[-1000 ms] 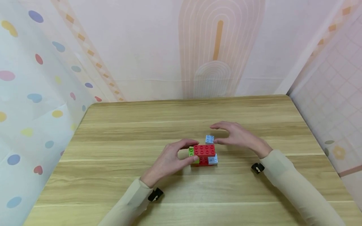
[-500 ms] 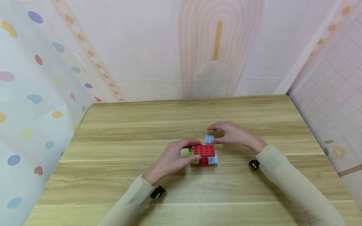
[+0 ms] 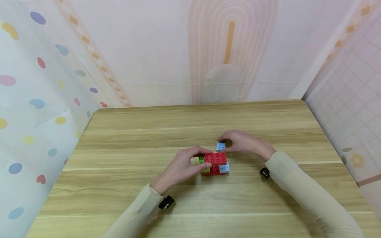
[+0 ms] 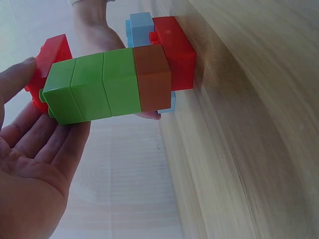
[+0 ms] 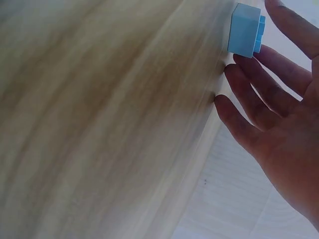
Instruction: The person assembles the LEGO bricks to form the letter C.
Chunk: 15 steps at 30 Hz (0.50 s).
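My left hand (image 3: 181,165) grips the upper end of a toy brick build, thumb and fingers about a red brick (image 3: 215,158) on top. Below it stands a column of green bricks (image 4: 89,87) with a brown brick (image 4: 153,78) at the foot. A second red brick (image 4: 178,54) lies low beside the brown one, bearing a light blue brick (image 3: 224,168) at its right end. Just behind the build, a loose light blue brick (image 3: 221,146) sits on the table. My right hand (image 3: 245,142) curves around it; in the right wrist view fingers meet its side, the thumb apart.
The wooden table (image 3: 134,138) stretches out on every side of the build. Patterned cloth (image 3: 154,56) hangs along its back and both sides. A black wrist device (image 3: 166,202) is on the left sleeve, another black device (image 3: 264,173) on the right.
My right hand has moved left and its fingers have drawn in closer around the loose light blue brick. The left hand has shifted slightly right along the top red brick; the build stays put.
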### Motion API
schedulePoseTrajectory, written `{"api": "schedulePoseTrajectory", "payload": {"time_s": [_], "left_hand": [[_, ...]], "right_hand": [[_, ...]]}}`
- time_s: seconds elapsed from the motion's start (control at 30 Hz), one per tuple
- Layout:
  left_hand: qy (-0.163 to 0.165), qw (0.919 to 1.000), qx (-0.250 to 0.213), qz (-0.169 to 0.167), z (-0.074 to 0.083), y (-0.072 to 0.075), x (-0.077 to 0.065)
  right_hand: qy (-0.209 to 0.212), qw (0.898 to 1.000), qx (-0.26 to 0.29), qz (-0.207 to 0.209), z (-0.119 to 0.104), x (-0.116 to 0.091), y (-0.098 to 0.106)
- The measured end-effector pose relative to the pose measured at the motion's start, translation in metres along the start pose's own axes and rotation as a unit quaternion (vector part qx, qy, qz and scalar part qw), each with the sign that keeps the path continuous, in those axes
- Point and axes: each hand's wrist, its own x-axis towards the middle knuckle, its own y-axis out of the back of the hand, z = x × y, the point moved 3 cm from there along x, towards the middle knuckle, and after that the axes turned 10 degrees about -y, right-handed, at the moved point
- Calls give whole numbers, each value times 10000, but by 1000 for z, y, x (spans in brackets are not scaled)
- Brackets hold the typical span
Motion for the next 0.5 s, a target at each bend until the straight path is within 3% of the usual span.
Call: {"api": "schedulePoseTrajectory", "payload": {"time_s": [0.3, 0.5], "left_hand": [[52, 9999, -116, -48, 0, -1, 0], [39, 9999, -11, -92, 1, -1, 1]], "right_hand": [[24, 9991, -416, 111, -3, 1, -3], [-120, 9995, -225, 205, -3, -2, -1]]}}
